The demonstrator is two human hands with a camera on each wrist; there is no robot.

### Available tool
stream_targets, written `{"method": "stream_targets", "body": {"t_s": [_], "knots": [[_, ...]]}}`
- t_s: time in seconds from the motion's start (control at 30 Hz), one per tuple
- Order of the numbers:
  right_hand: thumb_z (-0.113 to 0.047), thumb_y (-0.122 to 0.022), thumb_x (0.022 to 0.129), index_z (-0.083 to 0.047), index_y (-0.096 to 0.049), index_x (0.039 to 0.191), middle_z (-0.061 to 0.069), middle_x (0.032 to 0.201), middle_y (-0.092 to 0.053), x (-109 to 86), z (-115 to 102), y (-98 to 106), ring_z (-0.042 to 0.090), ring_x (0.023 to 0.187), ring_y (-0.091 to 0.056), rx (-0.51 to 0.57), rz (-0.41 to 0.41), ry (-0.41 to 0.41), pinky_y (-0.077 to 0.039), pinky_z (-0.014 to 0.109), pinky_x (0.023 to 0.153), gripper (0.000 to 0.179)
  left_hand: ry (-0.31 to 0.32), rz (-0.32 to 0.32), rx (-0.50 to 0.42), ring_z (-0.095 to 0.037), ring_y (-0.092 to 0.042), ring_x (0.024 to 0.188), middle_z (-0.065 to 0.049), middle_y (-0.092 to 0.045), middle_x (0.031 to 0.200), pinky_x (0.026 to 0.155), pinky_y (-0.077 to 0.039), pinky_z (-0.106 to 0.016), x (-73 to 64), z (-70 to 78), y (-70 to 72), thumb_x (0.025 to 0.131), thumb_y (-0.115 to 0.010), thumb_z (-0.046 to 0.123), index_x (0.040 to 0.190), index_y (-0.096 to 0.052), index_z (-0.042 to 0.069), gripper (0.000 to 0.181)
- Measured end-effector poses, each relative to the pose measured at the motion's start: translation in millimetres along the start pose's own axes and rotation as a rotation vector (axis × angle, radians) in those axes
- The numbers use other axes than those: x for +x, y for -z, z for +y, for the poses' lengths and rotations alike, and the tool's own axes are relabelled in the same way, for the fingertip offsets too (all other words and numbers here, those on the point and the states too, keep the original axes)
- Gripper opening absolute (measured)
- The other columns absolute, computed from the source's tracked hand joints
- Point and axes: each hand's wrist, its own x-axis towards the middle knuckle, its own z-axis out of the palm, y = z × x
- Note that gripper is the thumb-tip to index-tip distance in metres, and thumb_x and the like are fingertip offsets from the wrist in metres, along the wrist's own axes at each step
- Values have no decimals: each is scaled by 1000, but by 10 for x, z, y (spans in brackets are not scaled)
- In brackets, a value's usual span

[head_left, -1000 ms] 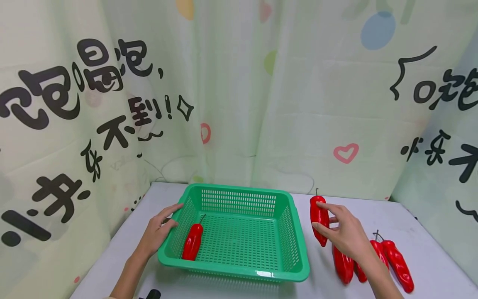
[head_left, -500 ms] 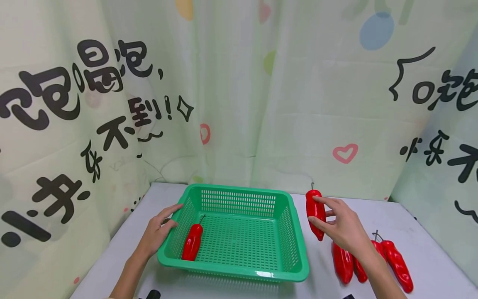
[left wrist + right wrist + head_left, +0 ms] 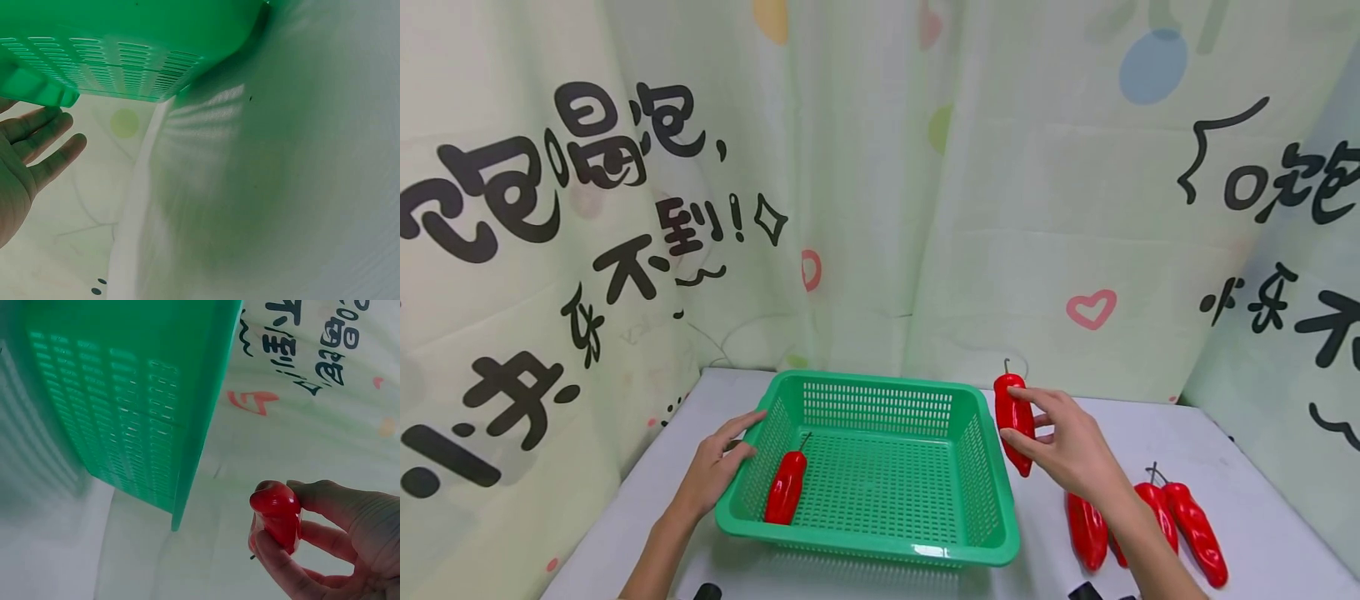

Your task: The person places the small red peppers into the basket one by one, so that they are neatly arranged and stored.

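My right hand (image 3: 1063, 437) pinches a red chili pepper (image 3: 1014, 421), stem upward, between thumb and fingers. It is raised just outside the right rim of a green plastic basket (image 3: 887, 552). The right wrist view shows that pepper (image 3: 279, 515) end-on in the fingertips, beside the basket's slotted wall (image 3: 125, 419). Inside the basket, toward the left, lies another red pepper (image 3: 786, 487). At the left rim rests my left hand (image 3: 715, 467); in the left wrist view its fingers (image 3: 59, 159) are extended, some right at the rim (image 3: 47, 97).
Several more red peppers, one at the far right (image 3: 1197, 533) and one nearer the basket (image 3: 1086, 533), lie on the white table (image 3: 1150, 425), partly behind my right forearm. A printed curtain (image 3: 1000, 208) encloses the back and sides.
The right hand has carried its pepper left and slightly up, closer to the basket's right rim. The left hand and the basket have stayed in place.
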Motion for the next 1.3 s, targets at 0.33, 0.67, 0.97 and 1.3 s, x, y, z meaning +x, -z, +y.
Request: {"method": "stream_targets", "body": {"t_s": [0.33,0.67,0.97,1.3], "knots": [[-20,-83,85,-1,-56,142,25,134,-56,54,-121,-33,43,106,-65,17,-2,35,-61,44,68,66,0,-3,-10,-34,-64,110,-23,-54,147,77,-54,-32,-3,23,13,95,-51,1,141,-60,0,46],[-20,-85,83,-1,-58,140,25,132,-58,132,-250,-69,39,103,-66,29,3,84,-61,43,68,65,-3,-4,-5,-33,-65,109,-23,-55,146,77,-54,-32,1,25,18,95,-51,1,141,-60,1,46],[-18,-84,84,0,-58,139,24,134,-58,193,-368,-103,38,102,-66,56,-21,128,-61,42,68,64,-7,1,5,-34,-64,111,-24,-55,146,78,-54,-32,-9,5,16,96,-51,1,141,-60,0,46],[-16,-83,84,-1,-59,139,22,134,-59,267,-504,-171,36,101,-67,92,-32,153,-61,40,69,62,-14,-2,-7,-33,-65,107,-24,-54,147,75,-54,-30,-5,24,20,96,-51,1,140,-60,1,46]]}}
